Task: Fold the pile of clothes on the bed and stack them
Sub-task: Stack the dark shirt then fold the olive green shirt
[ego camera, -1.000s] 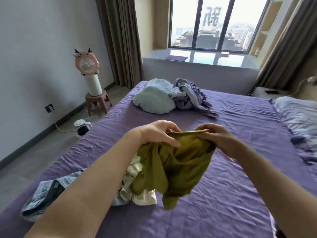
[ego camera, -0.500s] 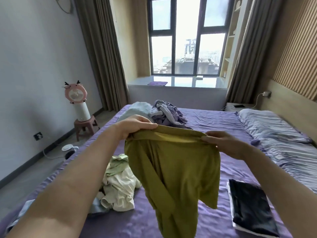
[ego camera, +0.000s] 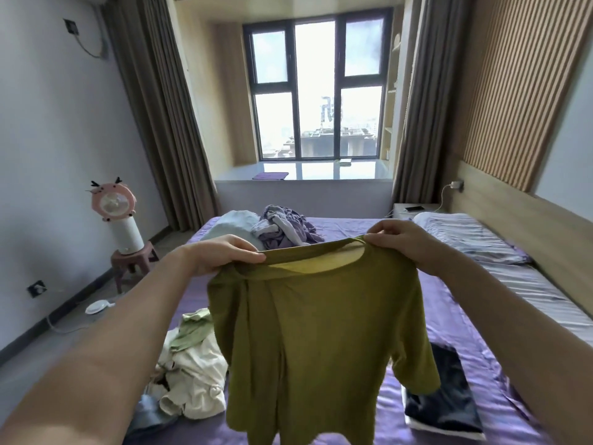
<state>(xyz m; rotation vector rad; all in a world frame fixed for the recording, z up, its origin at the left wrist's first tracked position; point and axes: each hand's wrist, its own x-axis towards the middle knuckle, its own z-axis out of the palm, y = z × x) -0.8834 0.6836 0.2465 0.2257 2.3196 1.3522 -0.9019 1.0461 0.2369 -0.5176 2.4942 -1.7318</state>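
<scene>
Olive T-shirt (ego camera: 321,342), now lifted clear of the pile (ego camera: 189,380) at 8 o'clock and hanging open, pinched at its shoulders by left hand (ego camera: 224,255) and right hand (ego camera: 401,242); ready for folding.

A bed (ego camera: 346,226) with a purple sheet fills the middle of the room. Near its left edge lies a heap of unfolded clothes (ego camera: 189,377), cream and pale green, with a bit of blue denim (ego camera: 150,415) under it at the near end. Toward the right edge sits a folded dark garment (ego camera: 446,403) on something white. At the far end a pale blue bundle (ego camera: 231,224) touches a crumpled lilac heap (ego camera: 282,228). Along the right edge, by the headboard, lie striped pillows (ego camera: 468,236).
</scene>
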